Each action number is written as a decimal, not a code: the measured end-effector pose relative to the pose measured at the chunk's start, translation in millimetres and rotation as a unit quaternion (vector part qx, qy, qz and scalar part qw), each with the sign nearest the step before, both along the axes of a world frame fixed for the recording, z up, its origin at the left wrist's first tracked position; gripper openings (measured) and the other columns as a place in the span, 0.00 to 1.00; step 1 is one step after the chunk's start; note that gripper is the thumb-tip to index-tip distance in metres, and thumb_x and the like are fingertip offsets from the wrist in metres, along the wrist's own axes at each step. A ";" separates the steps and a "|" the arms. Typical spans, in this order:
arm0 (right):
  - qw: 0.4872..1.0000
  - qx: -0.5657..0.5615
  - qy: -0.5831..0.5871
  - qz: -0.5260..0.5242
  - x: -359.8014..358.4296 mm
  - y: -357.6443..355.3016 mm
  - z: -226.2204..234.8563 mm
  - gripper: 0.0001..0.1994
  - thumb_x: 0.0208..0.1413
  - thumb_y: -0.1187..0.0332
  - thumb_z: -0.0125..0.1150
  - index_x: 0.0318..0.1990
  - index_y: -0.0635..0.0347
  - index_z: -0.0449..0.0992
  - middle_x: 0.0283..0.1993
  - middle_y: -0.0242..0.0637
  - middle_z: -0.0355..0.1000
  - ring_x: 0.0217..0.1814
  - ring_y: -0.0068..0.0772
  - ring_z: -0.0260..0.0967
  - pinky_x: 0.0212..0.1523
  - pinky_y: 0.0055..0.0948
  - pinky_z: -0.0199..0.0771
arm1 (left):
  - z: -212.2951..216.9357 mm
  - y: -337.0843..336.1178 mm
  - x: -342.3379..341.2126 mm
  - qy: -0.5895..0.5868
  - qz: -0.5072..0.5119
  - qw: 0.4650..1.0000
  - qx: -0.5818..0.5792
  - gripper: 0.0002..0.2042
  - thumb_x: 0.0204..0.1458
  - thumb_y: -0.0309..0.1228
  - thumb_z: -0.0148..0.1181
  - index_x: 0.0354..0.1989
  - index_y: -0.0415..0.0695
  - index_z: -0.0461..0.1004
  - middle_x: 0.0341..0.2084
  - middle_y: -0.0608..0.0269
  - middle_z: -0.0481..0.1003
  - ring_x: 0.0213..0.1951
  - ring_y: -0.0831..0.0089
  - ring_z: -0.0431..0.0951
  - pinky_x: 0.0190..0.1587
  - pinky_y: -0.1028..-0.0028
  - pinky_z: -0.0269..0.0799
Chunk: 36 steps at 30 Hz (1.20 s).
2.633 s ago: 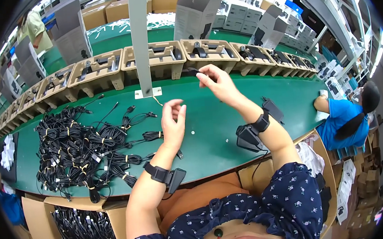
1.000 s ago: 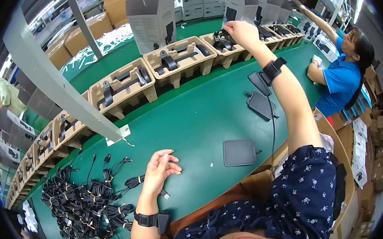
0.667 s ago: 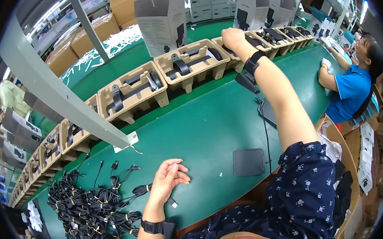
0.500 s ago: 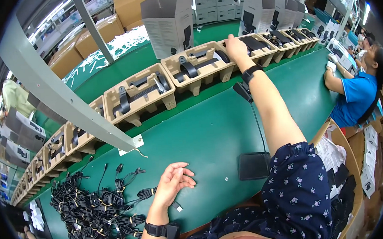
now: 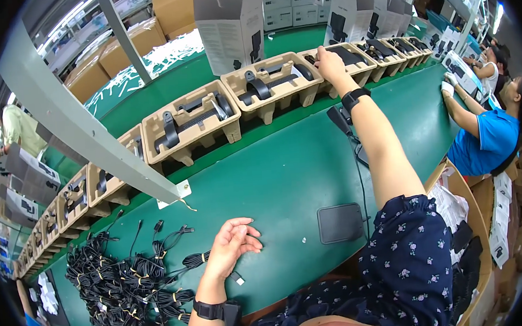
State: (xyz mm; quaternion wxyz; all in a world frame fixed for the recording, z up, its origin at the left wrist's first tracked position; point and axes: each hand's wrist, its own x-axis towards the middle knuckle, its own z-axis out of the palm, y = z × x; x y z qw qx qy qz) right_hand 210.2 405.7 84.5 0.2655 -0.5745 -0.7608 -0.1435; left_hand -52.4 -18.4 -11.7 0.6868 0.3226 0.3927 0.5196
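Cardboard trays [image 5: 193, 122] upper frame mostly filled; right hand [image 5: 329, 63] on tray, grip unclear; left hand [image 5: 231, 245] open, empty beside cable pile [image 5: 124, 281] waiting on table [image 5: 285, 167].

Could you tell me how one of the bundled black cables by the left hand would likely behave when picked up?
Each bundled cable looks coiled and tied, so it would probably lift as one light, floppy bunch. Loose plug ends trail out and may snag neighbours in the pile beside the left hand.

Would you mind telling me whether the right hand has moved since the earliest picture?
Yes. The right hand was over the green table near the left hand; now it is stretched out to a moulded pulp tray on the far row.
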 end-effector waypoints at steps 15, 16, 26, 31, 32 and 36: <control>0.982 0.167 -0.067 0.059 26.4 -86.2 2.8 0.19 0.51 0.53 0.53 0.48 0.50 0.69 0.44 0.37 0.67 0.47 0.41 0.65 0.45 0.39 0.65 | -6.2 -0.4 -12.6 -0.010 -0.021 1.000 0.015 0.13 0.57 0.32 0.47 0.47 0.38 0.62 0.32 0.55 0.71 0.29 0.71 0.74 0.33 0.75 0.73; 0.987 0.106 -0.090 0.086 35.6 -103.6 8.5 0.18 0.51 0.54 0.54 0.46 0.51 0.70 0.43 0.38 0.67 0.47 0.42 0.65 0.46 0.38 0.65 | -5.2 0.9 -12.4 -0.005 -0.021 1.000 0.020 0.13 0.57 0.32 0.47 0.47 0.38 0.62 0.32 0.55 0.71 0.29 0.71 0.74 0.33 0.75 0.73; 0.885 -0.281 -0.178 0.326 55.2 -299.3 3.8 0.39 0.35 0.45 0.64 0.55 0.57 0.61 0.47 0.42 0.64 0.51 0.43 0.61 0.50 0.37 0.63 | -5.0 -0.9 -9.5 0.067 0.005 0.997 0.036 0.12 0.57 0.32 0.47 0.45 0.37 0.64 0.32 0.56 0.71 0.29 0.73 0.74 0.34 0.77 0.73; 0.857 -0.308 -0.284 0.299 23.0 -342.3 -27.3 0.41 0.28 0.49 0.70 0.51 0.62 0.62 0.45 0.43 0.65 0.49 0.44 0.63 0.44 0.37 0.63 | -8.6 -3.6 -13.5 0.071 0.009 0.996 0.045 0.12 0.57 0.31 0.47 0.45 0.37 0.64 0.31 0.57 0.71 0.30 0.73 0.74 0.34 0.77 0.73; 0.857 -0.305 -0.287 0.300 20.2 -338.0 -30.4 0.41 0.28 0.49 0.70 0.51 0.62 0.62 0.45 0.43 0.65 0.49 0.44 0.63 0.44 0.37 0.63 | -10.0 -3.4 -13.2 0.069 0.008 0.996 0.047 0.12 0.57 0.31 0.47 0.45 0.36 0.64 0.30 0.57 0.71 0.30 0.73 0.74 0.34 0.77 0.73; 0.877 -0.369 -0.117 0.286 11.9 -302.7 -25.8 0.20 0.44 0.55 0.62 0.41 0.55 0.68 0.31 0.44 0.72 0.36 0.48 0.70 0.35 0.40 0.68 | -11.6 -1.3 -13.6 0.076 0.014 0.996 0.047 0.11 0.57 0.30 0.47 0.45 0.36 0.64 0.30 0.57 0.71 0.29 0.73 0.74 0.34 0.77 0.73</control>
